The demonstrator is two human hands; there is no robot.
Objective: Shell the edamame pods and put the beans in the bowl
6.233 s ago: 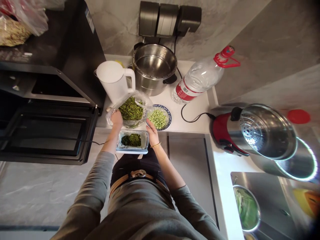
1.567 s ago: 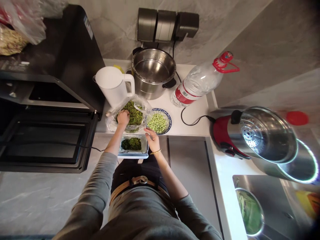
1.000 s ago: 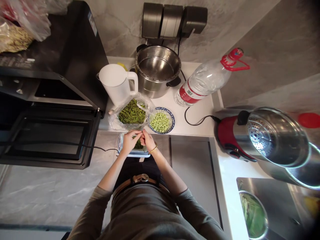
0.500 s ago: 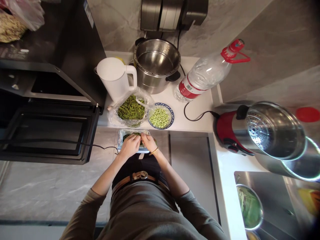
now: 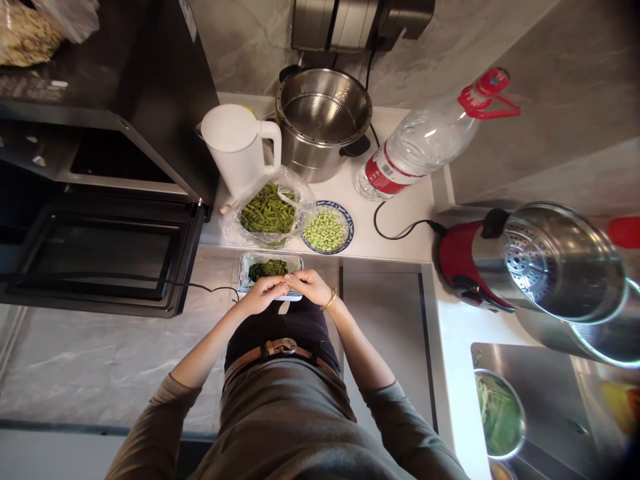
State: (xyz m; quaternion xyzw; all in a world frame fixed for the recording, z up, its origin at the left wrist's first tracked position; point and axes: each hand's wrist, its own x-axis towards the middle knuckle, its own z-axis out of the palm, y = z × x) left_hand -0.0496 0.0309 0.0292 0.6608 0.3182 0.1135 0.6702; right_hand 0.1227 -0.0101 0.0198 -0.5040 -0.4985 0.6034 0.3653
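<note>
My left hand (image 5: 265, 293) and my right hand (image 5: 311, 287) meet at the fingertips, closed in a pinch. Whatever lies between them is hidden or too small to make out. Just beyond my fingers is a lined container (image 5: 244, 268) with dark green pods (image 5: 269, 269) in it, its near side partly covered by my hands. On the counter behind it, a clear plastic bag (image 5: 233, 223) lies open around many green soybean pods (image 5: 267, 210). To its right a blue-rimmed plate (image 5: 349, 223) bears shelled green beans (image 5: 324, 231).
Behind the bag stand a white pitcher (image 5: 235, 150) and a steel pot (image 5: 320, 157) with a perforated insert. A large water bottle (image 5: 420, 143) stands right of them. An open oven door (image 5: 100, 257) juts out at left. A red and steel cooker (image 5: 465, 260) sits at right, near the sink (image 5: 545, 400).
Both hands have drawn back toward my body, uncovering more of the pods in the container. My right wrist has moved to the right. The fingertips still touch. The view has shifted slightly.
</note>
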